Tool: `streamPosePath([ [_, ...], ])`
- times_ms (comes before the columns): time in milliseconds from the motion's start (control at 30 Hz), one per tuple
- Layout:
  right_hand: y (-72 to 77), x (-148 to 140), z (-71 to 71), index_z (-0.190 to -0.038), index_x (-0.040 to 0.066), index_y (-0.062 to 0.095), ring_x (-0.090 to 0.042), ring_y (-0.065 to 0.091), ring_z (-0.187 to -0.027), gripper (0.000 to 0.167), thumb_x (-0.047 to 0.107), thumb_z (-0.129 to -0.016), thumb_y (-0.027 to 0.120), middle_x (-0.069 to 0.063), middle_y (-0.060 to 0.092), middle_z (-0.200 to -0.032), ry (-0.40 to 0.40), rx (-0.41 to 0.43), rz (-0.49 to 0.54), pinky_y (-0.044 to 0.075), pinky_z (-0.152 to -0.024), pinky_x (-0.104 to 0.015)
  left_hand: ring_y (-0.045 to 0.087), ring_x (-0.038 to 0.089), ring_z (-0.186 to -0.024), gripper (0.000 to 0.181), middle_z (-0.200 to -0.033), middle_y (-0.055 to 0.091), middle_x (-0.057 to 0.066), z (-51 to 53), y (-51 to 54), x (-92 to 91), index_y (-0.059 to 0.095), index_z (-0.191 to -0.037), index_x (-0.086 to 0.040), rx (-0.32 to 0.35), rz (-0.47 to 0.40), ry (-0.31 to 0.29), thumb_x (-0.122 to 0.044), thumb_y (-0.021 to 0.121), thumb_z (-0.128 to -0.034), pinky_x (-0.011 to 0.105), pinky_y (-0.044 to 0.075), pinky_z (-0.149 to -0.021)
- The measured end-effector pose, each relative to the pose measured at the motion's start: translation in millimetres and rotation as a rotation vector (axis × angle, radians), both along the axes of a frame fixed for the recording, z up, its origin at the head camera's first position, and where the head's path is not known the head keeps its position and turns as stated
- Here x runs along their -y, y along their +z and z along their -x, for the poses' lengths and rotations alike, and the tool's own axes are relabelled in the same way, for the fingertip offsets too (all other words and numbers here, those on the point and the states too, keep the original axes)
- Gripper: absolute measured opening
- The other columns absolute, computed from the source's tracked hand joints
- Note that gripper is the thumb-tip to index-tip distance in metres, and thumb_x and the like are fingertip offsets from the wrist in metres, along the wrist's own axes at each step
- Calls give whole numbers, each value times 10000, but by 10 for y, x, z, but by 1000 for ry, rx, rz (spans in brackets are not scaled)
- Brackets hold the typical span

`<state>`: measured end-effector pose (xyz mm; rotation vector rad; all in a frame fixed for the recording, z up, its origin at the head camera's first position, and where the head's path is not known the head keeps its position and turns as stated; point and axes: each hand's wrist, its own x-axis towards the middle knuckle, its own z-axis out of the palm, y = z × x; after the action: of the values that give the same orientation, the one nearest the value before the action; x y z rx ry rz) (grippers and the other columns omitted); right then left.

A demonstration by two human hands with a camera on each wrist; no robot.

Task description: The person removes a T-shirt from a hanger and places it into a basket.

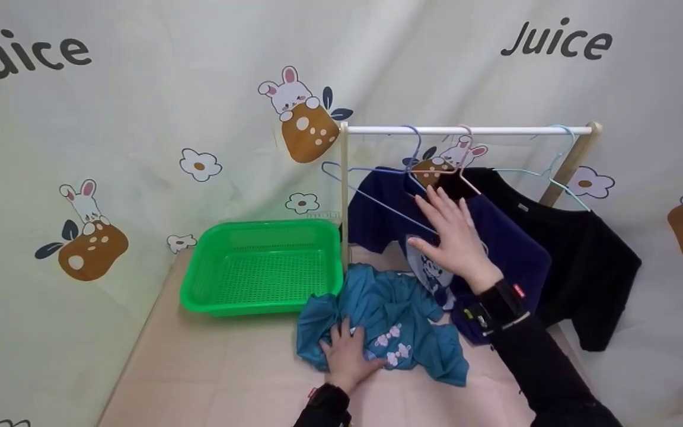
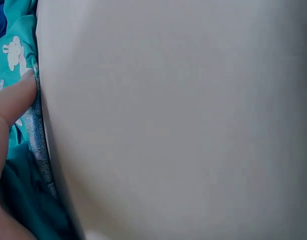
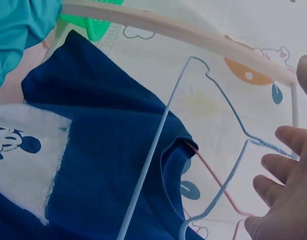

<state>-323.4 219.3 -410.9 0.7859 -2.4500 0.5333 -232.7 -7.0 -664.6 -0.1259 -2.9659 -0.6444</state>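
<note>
Left hand (image 1: pixel 346 354): open, my fingers spread and laid on the teal garment, thumb near its pale print; I am not gripping it.
Right hand (image 1: pixel 457 243): open too, raised with fingers apart near the blue hanger, holding nothing; whether a fingertip touches the wire I cannot tell.
Backdrop (image 1: pixel 169 95): pale cloth with rabbits and flowers, behind everything.
Worktop (image 1: pixel 187 379): pinkish, under the teal garment and the basket.
Rack (image 1: pixel 344 196): wooden ends and a white rail, three hangers hooked over it.
Navy shirt (image 1: pixel 513 249): done, as I judge; it hangs on the pink hanger (image 3: pixel 213 172).
Black shirt (image 1: pixel 578 255): also done, I'd say, on the light blue hanger (image 1: pixel 573 196) at the right end of the rail.
Teal garment (image 1: pixel 377 296): crumpled on the worktop in front of the rack, on no hanger; I take this for the piece left.
Basket (image 1: pixel 246 310): green, left of the rack, slotted floor showing.
Blue hanger (image 3: pixel 151 151): hooked on the rail in front of the navy shirt, bearing no garment. By my count, two pieces are up and one remains.
Mouse print (image 1: pixel 430 273): a cartoon on the navy shirt's pale panel; I can read no words there.
"Juice": dark lettering, twice on the backdrop, the only writing I can read.
Collar label (image 1: pixel 523 207): inside the black shirt, too small to read.
Red tags (image 1: pixel 518 290): on my wristbands, also too small.
</note>
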Motion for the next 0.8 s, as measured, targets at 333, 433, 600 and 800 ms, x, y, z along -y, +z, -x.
streamPosePath([
  [333, -243, -6, -119, -1527, 112, 393, -342, 197, -1476, 807, 457, -873, 718, -171, 289, -1587, 21, 21, -32, 75, -1135, -646, 513, 327, -1065, 590, -1116, 570, 120, 35, 2, 38, 661, -1039, -75, -99, 78, 24, -502, 865, -687, 558, 437, -799],
  [433, -321, -20, -173, -1524, 115, 399, -342, 202, -1475, 808, 439, -864, 736, -172, 294, -1585, 50, 29, -21, 97, -1133, -647, 550, 301, -1010, 469, -1038, 601, 97, 59, 18, 63, 662, -1007, -86, -109, 83, 14, -399, 872, -728, 517, 484, -775],
  [600, -456, -49, -272, -1523, 121, 402, -339, 205, -1475, 801, 464, -874, 722, -158, 283, -1593, 105, 38, -15, 141, -1140, -619, 609, 296, -887, 275, -916, 650, 92, 118, 62, 141, 613, -930, -102, -145, -3, 8, -127, 833, -766, 460, 527, -700],
  [800, -607, -108, -346, -1511, 97, 418, -352, 218, -1469, 783, 529, -904, 658, -170, 293, -1586, 105, 54, -31, 149, -1144, -603, 638, 322, -820, 290, -851, 639, 119, 215, 259, 275, 581, -907, -54, -280, -336, 26, 60, 750, -700, 458, 519, -714],
])
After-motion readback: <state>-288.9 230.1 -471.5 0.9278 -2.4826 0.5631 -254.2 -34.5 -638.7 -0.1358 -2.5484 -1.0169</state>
